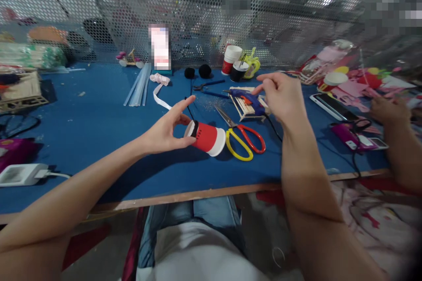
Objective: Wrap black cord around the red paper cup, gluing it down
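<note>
A red paper cup with a white rim lies tilted on its side above the blue table. My left hand grips its base end between thumb and fingers. Around that end runs a black strip, whose loose end sticks up by my fingertips. My right hand is over a blue glue gun, its fingers bent into a pinch; what is between them, if anything, is hidden. The gun rests on a small wooden-stick rack. Scissors with yellow and red handles lie open between the cup and the rack.
Behind are pliers, black pompoms, stacked cups and a propped phone. Glue sticks and white ribbon lie left. A charger sits near the front-left edge. Another person's hand is at right.
</note>
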`<move>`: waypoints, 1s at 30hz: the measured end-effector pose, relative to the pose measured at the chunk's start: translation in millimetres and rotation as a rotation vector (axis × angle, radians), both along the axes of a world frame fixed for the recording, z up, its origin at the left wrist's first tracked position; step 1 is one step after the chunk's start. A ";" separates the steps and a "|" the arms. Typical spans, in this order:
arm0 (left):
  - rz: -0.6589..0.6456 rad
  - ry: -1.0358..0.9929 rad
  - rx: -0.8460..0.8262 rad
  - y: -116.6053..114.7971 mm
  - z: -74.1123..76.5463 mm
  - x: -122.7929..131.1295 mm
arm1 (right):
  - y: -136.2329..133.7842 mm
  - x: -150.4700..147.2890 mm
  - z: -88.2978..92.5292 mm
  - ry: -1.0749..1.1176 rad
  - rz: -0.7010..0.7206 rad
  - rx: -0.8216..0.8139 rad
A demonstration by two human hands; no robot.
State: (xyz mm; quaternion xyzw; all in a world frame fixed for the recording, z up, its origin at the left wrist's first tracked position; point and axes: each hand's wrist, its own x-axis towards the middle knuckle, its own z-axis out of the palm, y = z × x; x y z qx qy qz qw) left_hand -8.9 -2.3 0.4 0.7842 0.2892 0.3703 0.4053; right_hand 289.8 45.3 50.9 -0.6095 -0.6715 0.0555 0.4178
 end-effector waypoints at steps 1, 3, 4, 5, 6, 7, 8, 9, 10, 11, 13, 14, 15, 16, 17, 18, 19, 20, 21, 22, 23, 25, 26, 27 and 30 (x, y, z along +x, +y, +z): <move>0.011 0.014 0.004 1.7 -0.7 -0.8 | 5.0 6.9 2.1 -0.090 -0.077 -0.023; 0.032 0.051 0.023 4.1 -2.2 -2.0 | 14.0 17.4 2.2 -0.279 -0.232 -0.115; 0.041 0.072 0.032 4.9 -2.9 -2.5 | 17.9 21.0 0.2 -0.362 -0.271 -0.197; 0.048 0.092 0.042 5.3 -3.4 -2.8 | 21.2 23.8 -3.0 -0.433 -0.283 -0.292; 0.055 0.110 0.048 5.5 -3.7 -3.2 | 23.8 25.7 -7.0 -0.489 -0.269 -0.385; 0.059 0.124 0.052 5.5 -3.8 -3.4 | 25.8 27.0 -11.2 -0.527 -0.236 -0.462; 0.060 0.136 0.053 5.4 -3.7 -3.6 | 27.1 27.8 -15.4 -0.548 -0.200 -0.511; 0.061 0.144 0.057 5.3 -3.6 -3.8 | 27.9 28.1 -19.1 -0.559 -0.175 -0.533; 0.060 0.150 0.062 5.2 -3.4 -3.9 | 28.2 28.0 -22.1 -0.561 -0.162 -0.537; 0.057 0.155 0.068 5.2 -3.3 -4.0 | 28.3 27.5 -24.4 -0.557 -0.158 -0.534; 0.050 0.163 0.082 5.2 -3.1 -4.1 | 28.1 26.1 -27.1 -0.536 -0.163 -0.540; 0.047 0.168 0.087 5.2 -3.1 -4.1 | 28.0 25.4 -27.8 -0.519 -0.166 -0.550; 0.044 0.172 0.092 5.2 -3.1 -4.1 | 28.0 24.9 -28.2 -0.497 -0.173 -0.554; 0.041 0.176 0.095 5.2 -3.2 -4.1 | 28.1 24.7 -28.6 -0.472 -0.182 -0.548; 0.040 0.179 0.098 5.3 -3.2 -4.2 | 28.0 24.8 -29.0 -0.440 -0.201 -0.532; 0.040 0.181 0.101 5.3 -3.3 -4.2 | 27.7 25.2 -29.3 -0.401 -0.226 -0.509; 0.040 0.180 0.104 5.3 -3.4 -4.2 | 27.0 25.7 -29.5 -0.350 -0.249 -0.483; 0.040 0.176 0.108 5.4 -3.7 -4.3 | 25.7 26.1 -29.6 -0.286 -0.264 -0.455; 0.040 0.170 0.115 5.5 -4.1 -4.3 | 23.9 26.1 -29.5 -0.207 -0.270 -0.430; 0.039 0.164 0.122 5.7 -4.6 -4.4 | 21.4 25.6 -29.1 -0.120 -0.255 -0.408; 0.036 0.158 0.130 5.9 -5.2 -4.6 | 18.4 24.2 -28.4 -0.029 -0.220 -0.385; 0.027 0.148 0.138 6.4 -6.3 -5.2 | 10.9 18.8 -25.8 0.156 -0.111 -0.342; 0.024 0.145 0.138 6.7 -6.6 -5.7 | 6.7 14.9 -23.9 0.246 -0.052 -0.331; 0.024 0.144 0.136 7.1 -6.9 -6.3 | 2.4 10.4 -21.6 0.328 0.003 -0.330; 0.034 0.149 0.125 8.8 -7.0 -8.6 | -9.3 -2.8 -14.6 0.497 0.109 -0.341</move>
